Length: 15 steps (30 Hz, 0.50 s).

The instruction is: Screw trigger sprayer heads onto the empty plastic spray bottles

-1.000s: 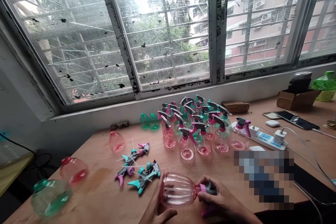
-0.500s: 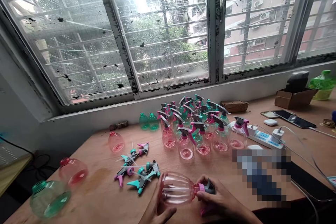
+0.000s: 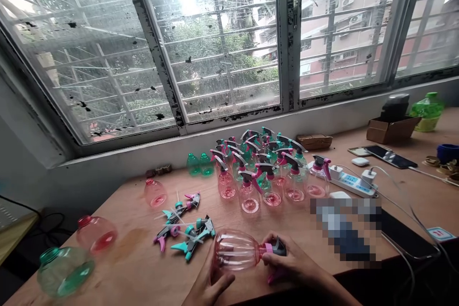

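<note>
A clear pink spray bottle (image 3: pixel 237 250) lies sideways between my hands above the table's front edge. Its base rests in my left hand (image 3: pixel 210 275), whose fingers curve around it. At the neck, my right hand (image 3: pixel 287 260) grips the black and pink spray head (image 3: pixel 274 247), which sits on the bottle's mouth. A straw shows inside the bottle. Left of my hands lies a pile of loose spray heads (image 3: pixel 190 239), teal and pink, with straws. Beyond stand several bottles fitted with spray heads (image 3: pixel 249 196).
Headless bottles stand at left: a green one (image 3: pixel 64 272), a pink one (image 3: pixel 96 234) and another pink one (image 3: pixel 155 193). Two green bottles (image 3: pixel 200 165) are by the window wall. A power strip (image 3: pixel 353 184) with cables, phones (image 3: pixel 390 157) and a cardboard box (image 3: pixel 392 129) occupy the right.
The whole view has shifted slightly, so things appear a little further left. Both hands keep their hold on the spray bottle and its head, with little visible change.
</note>
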Tool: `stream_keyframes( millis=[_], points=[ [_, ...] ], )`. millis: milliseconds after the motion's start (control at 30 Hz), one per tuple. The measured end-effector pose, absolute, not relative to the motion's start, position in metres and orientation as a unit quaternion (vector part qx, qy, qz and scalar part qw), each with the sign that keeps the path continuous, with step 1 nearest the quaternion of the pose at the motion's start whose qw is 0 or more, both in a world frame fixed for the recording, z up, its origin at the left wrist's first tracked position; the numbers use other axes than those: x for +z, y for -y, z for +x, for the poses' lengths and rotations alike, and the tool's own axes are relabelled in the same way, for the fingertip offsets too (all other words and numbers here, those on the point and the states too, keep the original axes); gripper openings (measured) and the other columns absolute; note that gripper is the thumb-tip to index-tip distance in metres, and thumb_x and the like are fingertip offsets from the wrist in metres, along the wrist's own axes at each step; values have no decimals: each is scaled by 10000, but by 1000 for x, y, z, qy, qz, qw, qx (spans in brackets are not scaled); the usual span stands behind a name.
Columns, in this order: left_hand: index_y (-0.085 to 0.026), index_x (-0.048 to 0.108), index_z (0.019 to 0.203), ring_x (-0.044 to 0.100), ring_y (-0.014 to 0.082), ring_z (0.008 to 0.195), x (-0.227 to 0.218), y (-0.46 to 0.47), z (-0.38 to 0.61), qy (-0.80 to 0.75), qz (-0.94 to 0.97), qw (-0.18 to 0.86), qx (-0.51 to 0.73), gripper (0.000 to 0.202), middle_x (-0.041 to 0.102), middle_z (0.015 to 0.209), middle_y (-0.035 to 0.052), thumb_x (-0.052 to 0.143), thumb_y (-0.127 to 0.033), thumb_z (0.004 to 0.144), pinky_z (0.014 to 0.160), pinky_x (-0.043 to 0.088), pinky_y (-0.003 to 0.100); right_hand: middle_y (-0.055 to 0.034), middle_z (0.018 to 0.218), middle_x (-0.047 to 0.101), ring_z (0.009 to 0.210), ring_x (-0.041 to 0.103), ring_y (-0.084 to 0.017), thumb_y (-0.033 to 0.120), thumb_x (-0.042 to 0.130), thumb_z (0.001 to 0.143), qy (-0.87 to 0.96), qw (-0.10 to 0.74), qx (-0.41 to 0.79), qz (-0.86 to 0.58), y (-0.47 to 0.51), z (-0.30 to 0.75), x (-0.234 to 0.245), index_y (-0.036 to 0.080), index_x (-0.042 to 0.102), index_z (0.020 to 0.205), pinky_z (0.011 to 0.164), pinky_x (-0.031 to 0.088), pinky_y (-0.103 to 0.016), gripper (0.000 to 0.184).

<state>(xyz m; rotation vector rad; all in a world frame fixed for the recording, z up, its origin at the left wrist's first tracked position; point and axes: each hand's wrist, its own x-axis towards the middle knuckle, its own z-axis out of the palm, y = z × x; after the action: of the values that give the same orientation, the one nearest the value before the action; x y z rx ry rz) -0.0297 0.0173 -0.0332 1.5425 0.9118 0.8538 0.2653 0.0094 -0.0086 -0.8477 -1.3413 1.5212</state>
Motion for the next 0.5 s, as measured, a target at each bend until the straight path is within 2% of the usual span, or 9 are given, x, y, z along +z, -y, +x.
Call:
stream_keyframes(
  millis=[67,133,233,367,500],
  points=[
    [-268,126,1620,252,374,1544,-27,-16,-27,-382,651,550,357,1001,316,1663,116,702,-556,853,1284,128,547,-1,757,712,623,620,-140,481,841,775,537,458,619,-344,-10,265,-9,181,599,870,586,500,-247,397],
    [-291,68,1622,379,371,1482,-18,-13,-24,-386,653,549,352,1030,436,1585,129,708,-545,856,1266,201,553,4,746,705,611,615,-138,489,846,764,532,460,623,-342,-11,265,-8,184,596,865,570,502,-248,407],
    [-309,-35,1617,441,346,1443,-4,-8,-22,-408,669,520,340,1057,501,1518,130,697,-514,883,1259,232,530,6,734,705,602,615,-132,471,852,762,533,469,620,-335,-11,265,-7,178,599,856,572,507,-248,399],
    [-284,-22,1621,380,370,1482,-2,-7,-23,-412,671,513,342,1092,461,1558,143,707,-557,856,1267,196,539,0,743,711,607,628,-139,462,852,766,536,467,619,-333,-11,265,-7,175,604,863,570,522,-256,391],
    [-280,80,1623,229,359,1557,-5,-7,-21,-415,652,522,360,1017,262,1682,121,702,-546,863,1285,139,523,3,743,714,612,621,-138,468,853,765,535,463,623,-334,-11,267,-8,177,606,873,573,523,-256,397]
  ],
)
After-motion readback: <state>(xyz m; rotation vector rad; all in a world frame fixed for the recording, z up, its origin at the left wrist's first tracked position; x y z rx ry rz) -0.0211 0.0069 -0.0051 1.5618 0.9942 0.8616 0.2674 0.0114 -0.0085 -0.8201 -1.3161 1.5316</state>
